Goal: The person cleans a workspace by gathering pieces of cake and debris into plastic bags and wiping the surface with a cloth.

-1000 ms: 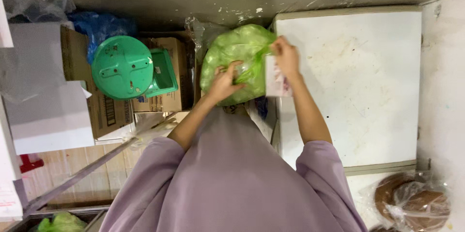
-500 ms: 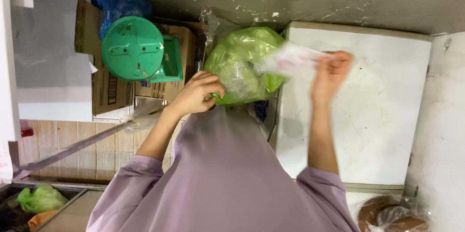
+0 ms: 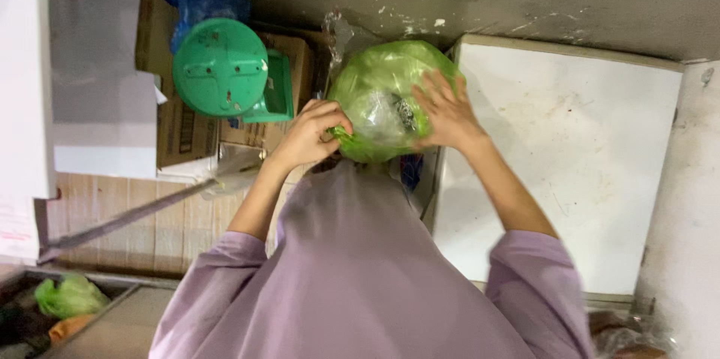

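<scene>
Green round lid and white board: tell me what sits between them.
In the head view, the plastic-wrapped green cabbage sits between the green round lid and the white board, held by the left hand and right hand.

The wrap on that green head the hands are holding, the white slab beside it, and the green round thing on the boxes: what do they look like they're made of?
Wrap: thin clear plastic film, judging by crinkles and glare over the leafy green head.
White slab: probably a plastic cutting board; matte, scuffed and stained.
Green round thing: moulded plastic, smooth, uniform colour, raised ribs.
Boxes: brown cardboard.
The left hand and right hand both grip the head.
</scene>
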